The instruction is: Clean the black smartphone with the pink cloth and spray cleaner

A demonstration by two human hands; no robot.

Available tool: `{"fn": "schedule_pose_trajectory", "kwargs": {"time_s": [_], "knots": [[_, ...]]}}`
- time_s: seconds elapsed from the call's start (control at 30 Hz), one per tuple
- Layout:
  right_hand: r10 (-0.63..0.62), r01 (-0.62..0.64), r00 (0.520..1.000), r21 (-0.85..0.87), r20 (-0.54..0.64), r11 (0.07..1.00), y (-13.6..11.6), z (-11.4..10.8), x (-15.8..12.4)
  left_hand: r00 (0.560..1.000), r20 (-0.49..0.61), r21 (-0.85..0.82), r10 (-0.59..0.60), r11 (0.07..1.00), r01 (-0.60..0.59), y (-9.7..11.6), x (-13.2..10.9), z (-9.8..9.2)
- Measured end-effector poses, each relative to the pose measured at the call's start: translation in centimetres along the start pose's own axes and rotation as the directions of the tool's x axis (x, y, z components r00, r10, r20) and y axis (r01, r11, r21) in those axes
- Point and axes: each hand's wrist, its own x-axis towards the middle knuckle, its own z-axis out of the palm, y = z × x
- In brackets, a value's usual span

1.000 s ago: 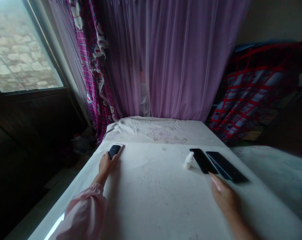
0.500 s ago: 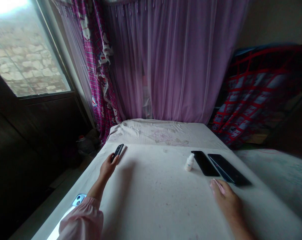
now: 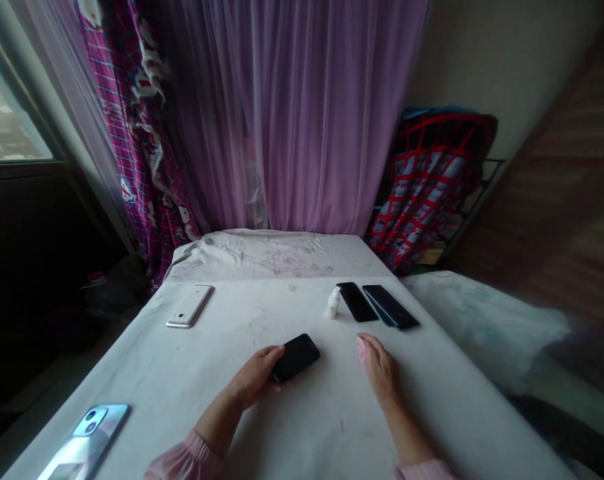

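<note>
My left hand [image 3: 259, 375] grips a black phone [image 3: 297, 357] by its near end, dark face up, over the middle of the table. To its right, my right hand [image 3: 381, 368] is closed on a pink cloth [image 3: 363, 351], of which only an edge shows. Beyond that hand stands a small white bottle [image 3: 333, 303], upright beside a black phone [image 3: 358, 302] lying flat. Further right, a dark phone [image 3: 391, 307] partly covers another dark blue one. A white phone [image 3: 191, 307] lies at the far left, and a shiny light-blue phone [image 3: 89, 440] at the near left.
A white cloth [image 3: 282, 293] covers the table, wrinkled at its far end. Purple curtains [image 3: 312, 133] hang behind it. A red checked cloth [image 3: 422, 200] drapes over a rack at the right, near another pale-covered surface [image 3: 477, 313].
My left hand has lifted the black phone off the white one and brought it right, to the middle. My right hand, still with the pink cloth, appears further inward. The view has turned right.
</note>
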Motion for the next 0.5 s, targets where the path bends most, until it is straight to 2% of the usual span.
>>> {"fn": "schedule_pose_trajectory", "kwargs": {"time_s": [0.1,0.17,0.33,0.43,0.5], "knots": [[0.139,-0.149,0.987,0.131,0.082,0.98,-1.0,0.3,-0.8,0.999,-0.033,0.193,0.035,0.981,-0.028,-0.2,0.4,0.6],[0.145,-0.167,0.982,0.206,0.119,0.964,-1.8,0.7,-1.3,0.994,-0.078,0.307,0.08,0.95,-0.052,-0.1,0.3,0.8],[-0.087,0.089,0.996,0.305,-0.019,0.948,-3.8,2.7,-2.3,0.949,-0.176,0.525,0.261,0.841,-0.134,0.0,-1.4,1.2],[-0.135,0.136,0.991,0.305,-0.022,0.943,-4.5,4.1,-3.1,0.914,-0.1,0.784,0.392,0.597,-0.17,-0.7,-2.3,1.7],[-0.161,0.153,0.987,0.298,0.004,0.942,-4.8,4.7,-3.5,0.904,-0.059,0.835,0.422,0.517,-0.187,-1.3,-2.5,2.1]]}}
